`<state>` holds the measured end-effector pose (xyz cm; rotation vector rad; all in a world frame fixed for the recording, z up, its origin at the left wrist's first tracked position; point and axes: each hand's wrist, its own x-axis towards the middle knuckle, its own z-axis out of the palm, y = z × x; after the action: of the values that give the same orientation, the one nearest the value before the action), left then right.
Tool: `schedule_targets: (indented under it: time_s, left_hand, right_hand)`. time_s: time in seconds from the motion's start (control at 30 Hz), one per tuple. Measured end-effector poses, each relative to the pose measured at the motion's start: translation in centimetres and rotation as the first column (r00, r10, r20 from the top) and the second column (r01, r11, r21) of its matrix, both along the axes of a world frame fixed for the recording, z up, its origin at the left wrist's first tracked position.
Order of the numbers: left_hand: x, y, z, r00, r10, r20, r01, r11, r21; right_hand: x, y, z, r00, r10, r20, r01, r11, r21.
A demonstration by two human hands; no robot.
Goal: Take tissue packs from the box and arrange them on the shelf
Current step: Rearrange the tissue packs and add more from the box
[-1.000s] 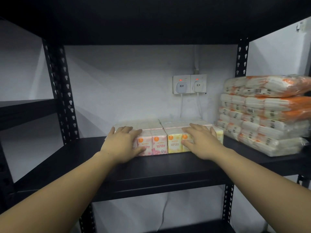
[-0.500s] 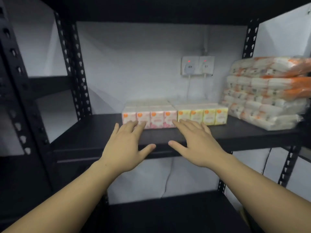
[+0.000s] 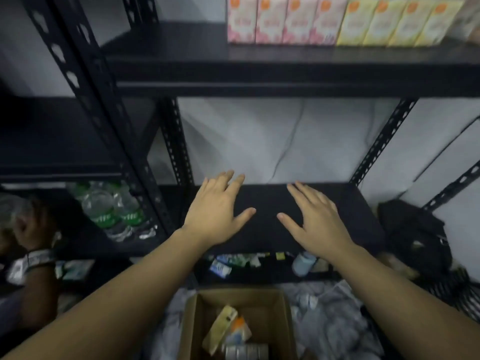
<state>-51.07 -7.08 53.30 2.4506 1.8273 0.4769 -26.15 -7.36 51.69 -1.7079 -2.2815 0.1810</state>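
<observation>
A row of pink tissue packs (image 3: 283, 20) and yellow tissue packs (image 3: 397, 23) stands along the black upper shelf (image 3: 285, 71) at the top of the view. Below me an open cardboard box (image 3: 284, 315) holds a few loose tissue packs (image 3: 228, 331). My left hand (image 3: 218, 211) and my right hand (image 3: 317, 219) hover side by side with fingers spread, holding nothing, in front of the lower black shelf (image 3: 363, 224) and above the box.
Clear plastic bottles (image 3: 111, 209) fill a shelf at the left, behind a slotted black upright (image 3: 85, 81). Another person's arm with a wristband (image 3: 33, 258) is at the far left. A black bag (image 3: 415, 235) sits right. Small items (image 3: 302, 263) lie under the lower shelf.
Both hands came off the packs on the upper shelf and dropped down, and my view tilted from that shelf toward the box on the floor.
</observation>
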Motion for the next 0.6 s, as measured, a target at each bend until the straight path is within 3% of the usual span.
schedule_targets:
  time_s: [0.23,0.47,0.6]
  left_hand:
    - [-1.4,-3.5,-14.7,0.998,0.055,0.015,-0.047,0.938,-0.344]
    - [-2.3,-6.9,-28.4,0.985,0.168,0.036,-0.121,0.828,-0.547]
    - [-2.6,-8.4,-37.0,0.976,0.219,0.015,-0.159,0.753,-0.638]
  right_hand:
    - [-0.2,-2.7,-12.8,1.0,0.004,-0.004,-0.005,0.954,-0.298]
    - [-0.9,-5.3,-26.4,1.0,0.003,-0.014,-0.009,0.88,-0.474]
    - [-1.3,-6.9,-35.8,0.997,-0.046,-0.06,0.0,0.788,-0.616]
